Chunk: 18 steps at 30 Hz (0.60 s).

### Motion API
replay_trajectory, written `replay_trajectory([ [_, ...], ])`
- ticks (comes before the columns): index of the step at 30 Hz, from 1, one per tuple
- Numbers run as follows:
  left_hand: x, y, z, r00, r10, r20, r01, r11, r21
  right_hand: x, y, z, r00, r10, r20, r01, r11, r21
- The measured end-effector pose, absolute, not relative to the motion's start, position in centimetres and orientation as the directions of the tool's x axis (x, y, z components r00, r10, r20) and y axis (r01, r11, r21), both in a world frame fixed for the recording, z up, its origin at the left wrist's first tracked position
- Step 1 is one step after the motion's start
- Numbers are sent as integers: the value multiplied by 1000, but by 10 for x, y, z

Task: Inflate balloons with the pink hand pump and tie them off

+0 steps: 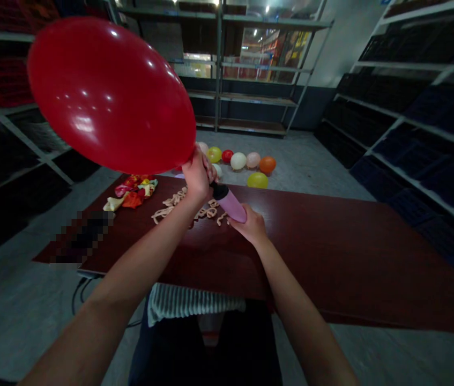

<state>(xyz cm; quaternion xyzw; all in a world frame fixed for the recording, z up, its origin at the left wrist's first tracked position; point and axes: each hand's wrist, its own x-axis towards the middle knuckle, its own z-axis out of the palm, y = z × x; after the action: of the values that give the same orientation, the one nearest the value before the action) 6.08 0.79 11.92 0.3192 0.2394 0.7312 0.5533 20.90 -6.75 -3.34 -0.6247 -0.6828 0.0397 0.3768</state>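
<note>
A large inflated red balloon (pixel 110 94) fills the upper left, above a dark red-brown table (pixel 331 252). My left hand (pixel 198 174) is closed around the balloon's neck where it meets the black nozzle of a pink hand pump (pixel 230 202). My right hand (pixel 251 225) grips the lower end of the pump's pink barrel, just above the tabletop.
Limp uninflated balloons (pixel 132 193) and beige ribbon pieces (pixel 170 206) lie on the table's far left. Several inflated balloons (pixel 246 163) rest on the floor beyond the table. Metal shelving lines the left, right and back walls. A blurred patch covers the table's left corner.
</note>
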Motion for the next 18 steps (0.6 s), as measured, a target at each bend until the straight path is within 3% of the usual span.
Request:
replay_trajectory([
  [9,-5,16,135,-297,927,227,-677,-373,635,209,-69,-40,-47,842,538,897,272,-348],
  [18,-46,10,183,-318,922,223,-683,-385,621,204,-68,-41,-65,812,581,888,312,-337],
])
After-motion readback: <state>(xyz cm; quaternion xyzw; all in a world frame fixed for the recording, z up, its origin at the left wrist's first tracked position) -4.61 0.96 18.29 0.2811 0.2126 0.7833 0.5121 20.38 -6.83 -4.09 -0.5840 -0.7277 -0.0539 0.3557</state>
